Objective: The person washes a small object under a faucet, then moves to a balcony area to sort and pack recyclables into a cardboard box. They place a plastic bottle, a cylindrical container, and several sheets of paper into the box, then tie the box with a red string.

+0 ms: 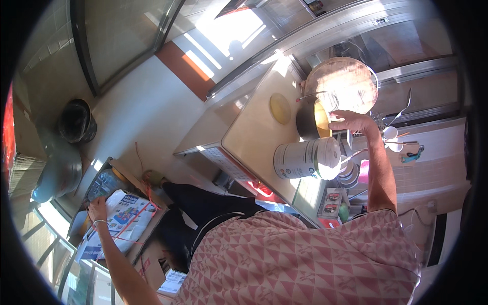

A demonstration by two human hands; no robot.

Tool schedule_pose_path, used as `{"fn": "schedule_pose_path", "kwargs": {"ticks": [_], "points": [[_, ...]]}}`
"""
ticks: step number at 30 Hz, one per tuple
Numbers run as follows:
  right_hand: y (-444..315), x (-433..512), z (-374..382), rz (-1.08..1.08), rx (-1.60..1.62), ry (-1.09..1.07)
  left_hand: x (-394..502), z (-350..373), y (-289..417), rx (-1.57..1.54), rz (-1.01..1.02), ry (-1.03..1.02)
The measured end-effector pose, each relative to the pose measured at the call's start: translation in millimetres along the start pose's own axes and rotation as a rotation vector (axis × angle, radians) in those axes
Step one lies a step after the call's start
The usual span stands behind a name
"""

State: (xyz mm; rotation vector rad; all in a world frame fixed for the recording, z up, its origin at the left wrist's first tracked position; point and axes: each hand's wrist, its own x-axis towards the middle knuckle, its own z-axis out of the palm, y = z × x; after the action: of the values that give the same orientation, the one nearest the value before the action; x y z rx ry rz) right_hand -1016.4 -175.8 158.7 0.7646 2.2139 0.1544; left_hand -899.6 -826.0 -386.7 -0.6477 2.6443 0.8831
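At the lower left, my left hand [98,209], with a bracelet at the wrist, rests at the edge of a printed white plastic package [127,215] tied with red string. The package lies on an open cardboard box [154,225]; whether the fingers grip it is unclear. My right hand [352,121] reaches over the counter [248,133] to the rim of a black pot [308,120] with a yellow inside. Thumb and forefinger look apart there, and their hold cannot be made out. Beside the pot are a large white tub [305,158] and a yellow round lid [280,108].
A round wooden chopping board [341,82] lies behind the pot. Stacked bowls [347,171] and white cups [392,139] stand near my right forearm. On the floor are a black bucket [77,121] and a large clear bottle [63,171]. Clear plastic [105,185] fills part of the box.
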Motion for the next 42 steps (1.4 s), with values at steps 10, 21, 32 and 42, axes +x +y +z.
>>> {"fn": "schedule_pose_path", "kwargs": {"ticks": [10,21,32,42], "points": [[41.4,-29.5,119.9,-0.222,0.049,0.236,5.8,-2.3,-6.2,-0.031,0.013,-0.083],[-59.8,-41.6,69.3,-0.398,0.645,0.031,-28.6,-15.4,26.4,0.013,-0.106,-0.064],[-325.4,79.7,98.9,-0.964,0.925,-0.638,-51.4,-29.4,45.8,-0.025,-0.069,0.001],[-556.1,122.8,289.9,-1.088,0.666,-0.916,-60.0,-23.7,37.5,-0.096,0.027,0.098]]}}
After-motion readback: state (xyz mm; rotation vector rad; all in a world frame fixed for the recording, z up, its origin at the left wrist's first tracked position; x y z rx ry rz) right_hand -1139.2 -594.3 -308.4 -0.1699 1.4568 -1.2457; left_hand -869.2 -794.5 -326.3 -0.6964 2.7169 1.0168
